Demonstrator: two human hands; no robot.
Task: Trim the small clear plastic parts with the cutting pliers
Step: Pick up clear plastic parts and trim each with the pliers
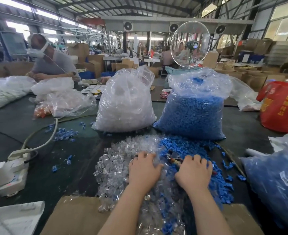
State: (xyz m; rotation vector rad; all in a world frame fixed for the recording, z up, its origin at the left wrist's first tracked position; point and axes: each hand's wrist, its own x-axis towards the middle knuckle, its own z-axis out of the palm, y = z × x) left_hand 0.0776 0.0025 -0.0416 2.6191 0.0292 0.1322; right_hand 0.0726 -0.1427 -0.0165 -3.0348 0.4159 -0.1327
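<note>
A heap of small clear plastic parts (117, 160) lies on the dark table in front of me, merging on its right into a heap of blue parts (190, 146). My left hand (144, 172) rests palm down on the clear heap with its fingers curled into the parts; what they hold is hidden. My right hand (195, 173) lies at the seam of the two heaps, closed around the handles of the cutting pliers (173, 157). The pliers' metal jaws stick out past the knuckles toward the far left.
Behind the heaps stand a bag of clear parts (124, 102) and a bag of blue parts (194, 109). Another blue bag (275, 184) sits at right, a power strip (12, 168) with cable at left, cardboard (75, 216) at the near edge. A person (50, 61) works far left.
</note>
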